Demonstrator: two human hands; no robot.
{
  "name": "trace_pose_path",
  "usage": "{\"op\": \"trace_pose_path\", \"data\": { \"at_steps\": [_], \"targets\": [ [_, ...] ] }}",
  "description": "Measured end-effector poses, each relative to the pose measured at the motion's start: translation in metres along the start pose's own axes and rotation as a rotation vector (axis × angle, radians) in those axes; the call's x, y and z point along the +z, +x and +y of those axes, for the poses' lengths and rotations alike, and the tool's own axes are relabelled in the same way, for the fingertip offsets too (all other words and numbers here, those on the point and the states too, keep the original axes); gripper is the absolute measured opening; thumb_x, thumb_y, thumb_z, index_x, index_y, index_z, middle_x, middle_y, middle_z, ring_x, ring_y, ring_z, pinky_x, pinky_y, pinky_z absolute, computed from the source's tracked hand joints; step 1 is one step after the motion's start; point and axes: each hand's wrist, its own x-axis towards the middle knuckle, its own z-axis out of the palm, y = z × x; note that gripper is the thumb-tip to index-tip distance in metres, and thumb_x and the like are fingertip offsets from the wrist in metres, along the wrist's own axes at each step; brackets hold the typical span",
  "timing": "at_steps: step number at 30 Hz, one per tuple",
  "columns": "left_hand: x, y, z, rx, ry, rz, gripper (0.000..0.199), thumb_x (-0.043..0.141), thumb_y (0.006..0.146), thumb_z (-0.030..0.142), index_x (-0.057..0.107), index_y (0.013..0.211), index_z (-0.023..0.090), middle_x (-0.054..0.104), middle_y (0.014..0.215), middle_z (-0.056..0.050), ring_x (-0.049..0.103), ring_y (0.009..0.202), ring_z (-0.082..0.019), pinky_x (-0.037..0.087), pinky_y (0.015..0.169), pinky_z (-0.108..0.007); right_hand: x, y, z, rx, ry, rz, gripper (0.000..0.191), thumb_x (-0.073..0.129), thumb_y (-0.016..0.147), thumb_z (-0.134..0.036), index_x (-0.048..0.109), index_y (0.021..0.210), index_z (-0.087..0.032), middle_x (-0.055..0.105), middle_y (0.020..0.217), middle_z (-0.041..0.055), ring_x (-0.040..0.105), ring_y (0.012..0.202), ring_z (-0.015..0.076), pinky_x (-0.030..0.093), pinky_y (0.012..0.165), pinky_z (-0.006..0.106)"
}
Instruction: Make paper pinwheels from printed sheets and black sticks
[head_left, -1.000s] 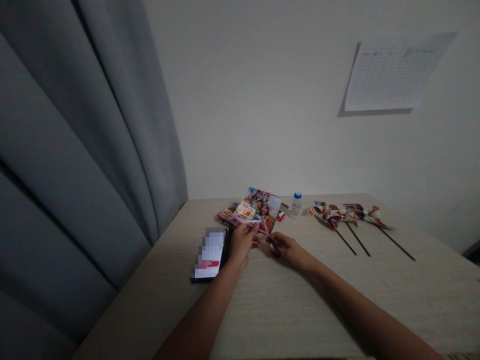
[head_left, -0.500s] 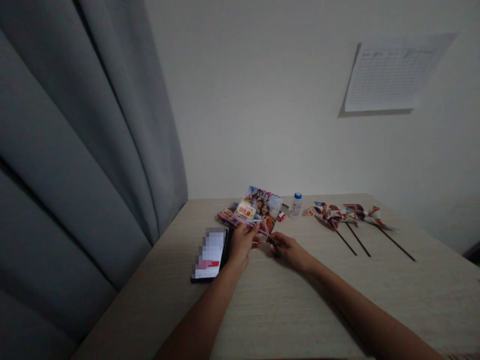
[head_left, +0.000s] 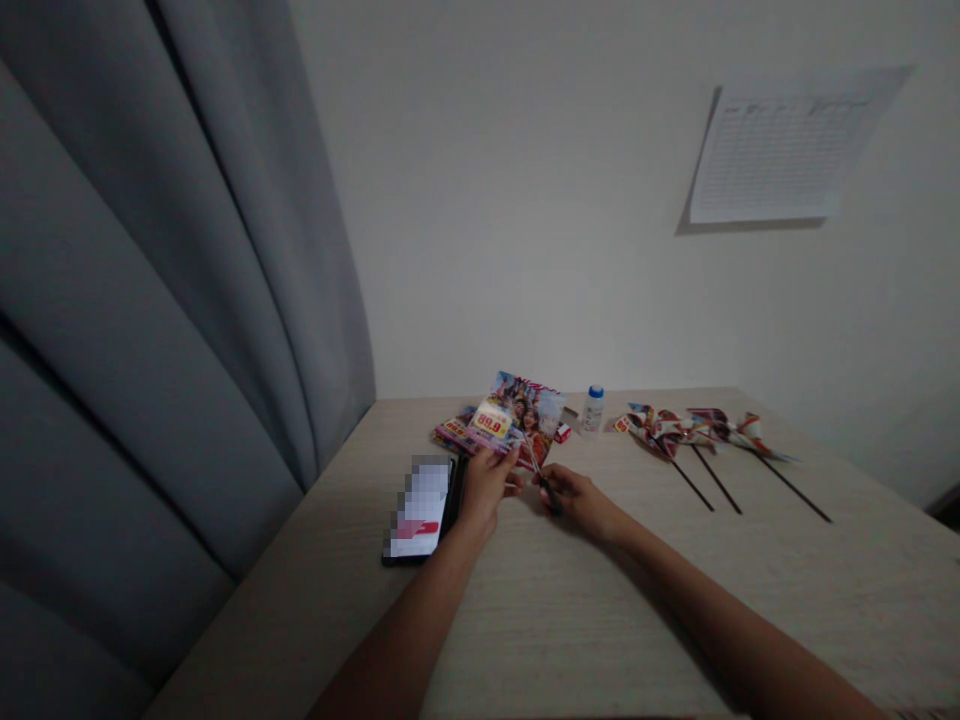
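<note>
My left hand (head_left: pixel 489 480) pinches the lower edge of a colourful printed leaflet (head_left: pixel 534 400) with a yellow price mark, holding it tilted up off the table. In my right hand (head_left: pixel 576 495) is a pair of scissors (head_left: pixel 552 494) with dark handles. The thin metal blades point up and left across the leaflet's lower part. How far they have cut into the paper I cannot tell. Behind the left hand lie more printed leaflets (head_left: pixel 450 430), partly covered by the held one.
A phone (head_left: pixel 420 510) with a lit screen lies left of my left forearm. Behind the hands stand a blue-capped bottle (head_left: pixel 592 410) and a small red item (head_left: pixel 562 433). Several paper pinwheels (head_left: pixel 675 430) on dark sticks lie at the right. A grey curtain (head_left: pixel 187 300) hangs along the left.
Both hands and the leaflet stay almost in place. The scissor blades seem slightly closer together against the paper.
</note>
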Motion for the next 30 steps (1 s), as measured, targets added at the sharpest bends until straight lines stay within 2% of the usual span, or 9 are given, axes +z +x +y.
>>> {"op": "trace_pose_path", "data": {
  "at_steps": [11,22,30],
  "targets": [
    [-0.0001,0.0007,0.0002,-0.002,0.001,-0.003,0.036,0.083,0.073,0.040,0.066,0.092,0.015,0.076,0.084,-0.005,0.060,0.042,-0.007,0.048,0.038,-0.018,-0.0005,-0.0004,-0.0028,0.016,0.001,-0.012,0.039,0.059,0.084,-0.051,0.061,0.105,-0.019,0.061,0.075,-0.0003,0.050,0.066,0.0131,0.041,0.064,0.026],
    [-0.0007,0.0006,-0.0006,0.005,-0.011,-0.020,0.041,0.085,0.069,0.045,0.065,0.090,0.015,0.076,0.085,-0.005,0.060,0.042,-0.007,0.048,0.038,-0.017,-0.0012,0.0004,0.0000,0.041,0.029,-0.025,0.044,0.060,0.084,-0.055,0.062,0.109,-0.019,0.062,0.078,0.0009,0.050,0.068,0.0142,0.043,0.066,0.027],
    [-0.0001,-0.0011,-0.0005,0.000,-0.016,-0.036,0.038,0.083,0.073,0.040,0.067,0.096,0.015,0.077,0.091,-0.007,0.059,0.041,-0.007,0.048,0.038,-0.018,-0.0014,0.0026,0.0041,0.032,-0.017,0.011,0.042,0.060,0.085,-0.056,0.064,0.106,-0.020,0.066,0.083,0.0027,0.054,0.072,0.0151,0.046,0.070,0.028]
  ]
}}
